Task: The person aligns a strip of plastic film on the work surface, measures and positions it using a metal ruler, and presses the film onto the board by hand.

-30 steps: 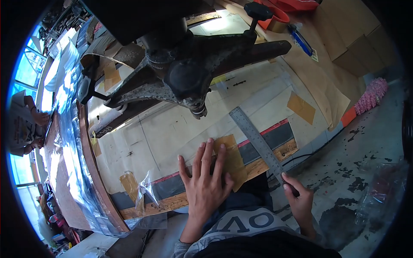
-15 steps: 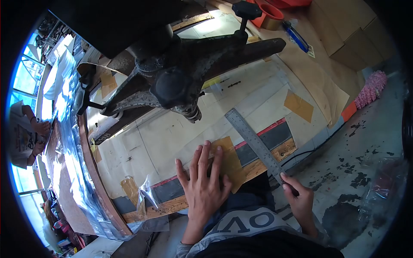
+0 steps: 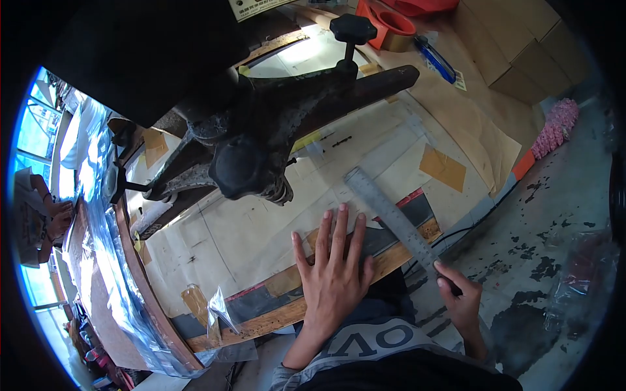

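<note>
The paper-covered workbench (image 3: 228, 225) fills the middle of the frame, its far side lost behind the dark cast machine (image 3: 241, 166) that takes up the upper left; the machine's body runs off the top edge, too deep in shadow to read, and only part of its lettered plate (image 3: 261, 6) shows. Clear plastic sheeting (image 3: 107, 234) covers the bench's left end under strong glare. The cardboard box (image 3: 515, 49), upper right, fades into the dark lens border. At the far left, another person (image 3: 29, 218) is partly cut off, and what those hands touch cannot be made out. At centre, the wearer's left hand (image 3: 336, 274) lies flat, fingers spread and gripping nothing, across the dark strip (image 3: 407, 212) and the paper; a brown patch (image 3: 285, 280) is partly covered by it. The steel ruler (image 3: 391, 215) lies right of centre, slanting over the dark strip and the wooden edge (image 3: 391, 260), its graduations blurred. The right hand (image 3: 460, 293), lower right, is closed on the ruler's near end, hiding its tip. The pink duster (image 3: 556, 127) stands out near the right edge. The blue cutter (image 3: 435, 60) rests upper right, its blade not discernible.
</note>
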Demonstrator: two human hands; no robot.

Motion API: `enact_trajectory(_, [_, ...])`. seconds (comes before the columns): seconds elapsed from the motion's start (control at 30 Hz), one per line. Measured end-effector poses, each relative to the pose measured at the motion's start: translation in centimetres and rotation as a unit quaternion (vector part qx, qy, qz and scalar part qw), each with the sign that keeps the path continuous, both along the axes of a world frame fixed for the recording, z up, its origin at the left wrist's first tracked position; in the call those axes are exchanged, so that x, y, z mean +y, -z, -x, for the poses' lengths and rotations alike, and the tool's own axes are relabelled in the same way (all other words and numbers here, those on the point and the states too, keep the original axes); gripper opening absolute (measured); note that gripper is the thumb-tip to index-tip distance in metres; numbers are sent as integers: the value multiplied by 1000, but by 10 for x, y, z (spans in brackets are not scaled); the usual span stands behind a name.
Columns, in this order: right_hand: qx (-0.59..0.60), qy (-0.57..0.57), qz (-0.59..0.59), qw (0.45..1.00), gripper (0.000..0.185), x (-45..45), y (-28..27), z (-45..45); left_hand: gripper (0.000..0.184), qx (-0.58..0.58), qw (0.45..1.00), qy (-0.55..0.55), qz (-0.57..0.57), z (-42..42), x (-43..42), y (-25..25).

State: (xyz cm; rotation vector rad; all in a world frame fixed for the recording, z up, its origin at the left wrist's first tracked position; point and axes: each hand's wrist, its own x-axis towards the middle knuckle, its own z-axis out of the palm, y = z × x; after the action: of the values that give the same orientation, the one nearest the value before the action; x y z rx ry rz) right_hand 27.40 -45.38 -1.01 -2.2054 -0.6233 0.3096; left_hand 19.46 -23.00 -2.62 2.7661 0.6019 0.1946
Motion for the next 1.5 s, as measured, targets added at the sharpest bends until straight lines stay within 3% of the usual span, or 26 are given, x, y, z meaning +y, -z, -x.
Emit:
enact_trajectory(0.7, [64, 8, 5, 998, 34, -5, 2, -24, 60, 22, 1000, -2, 16, -2, 1, -5])
enact_trajectory(1.0, [-16, -1, 40, 999, 33, 4, -2, -15, 59, 31, 999, -3, 10, -3, 1, -4])
enact_trajectory(1.27, [17, 10, 65, 998, 33, 4, -5, -18, 60, 74, 997, -5, 9, -8, -1, -16])
enact_trajectory(1.5, [31, 19, 65, 997, 34, 3, -6, -17, 67, 19, 999, 48, 11, -46, -7, -10])
